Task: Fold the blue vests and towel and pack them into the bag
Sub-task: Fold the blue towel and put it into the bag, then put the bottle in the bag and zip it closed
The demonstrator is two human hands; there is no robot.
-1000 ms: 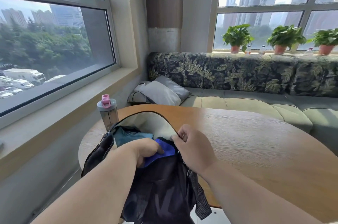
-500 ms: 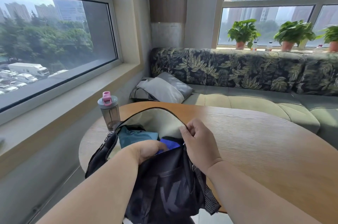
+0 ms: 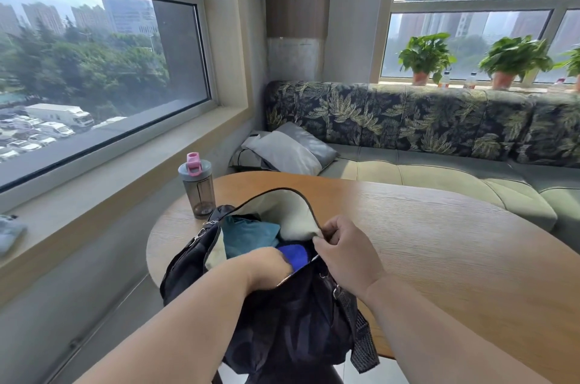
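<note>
The left hand (image 3: 266, 267) has pushed the blue cloth (image 3: 296, 253) deeper into the bag (image 3: 188, 261).

A rounded wooden table (image 3: 439, 242) carries a grey bottle (image 3: 197, 187) with a pink cap and an open black bag (image 3: 276, 314) overhanging its near edge.

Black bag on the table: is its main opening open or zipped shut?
Open. The right hand pinches the black bag's rim, exposing pale lining, teal and blue cloth inside, and the left hand reaching in.
</note>
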